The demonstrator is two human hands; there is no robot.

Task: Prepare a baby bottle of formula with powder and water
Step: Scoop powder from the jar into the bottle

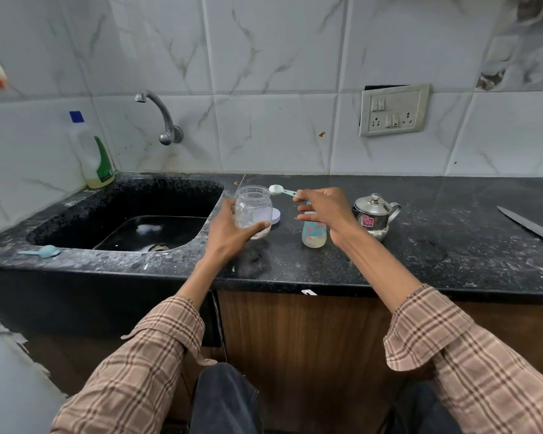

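1 loaded scoop (282, 191) sits pinched in your right hand (325, 211) above the baby bottle (314, 234) on the counter; your left hand (232, 228) grips the powder jar (253, 211). Tipping, water, capping remain.

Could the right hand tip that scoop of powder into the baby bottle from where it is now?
Probably yes. The right hand pinches the scoop by its handle, bowl up, and the baby bottle stands uncapped directly beneath that hand. Nothing lies between them; the jar in the left hand sits off to the side.
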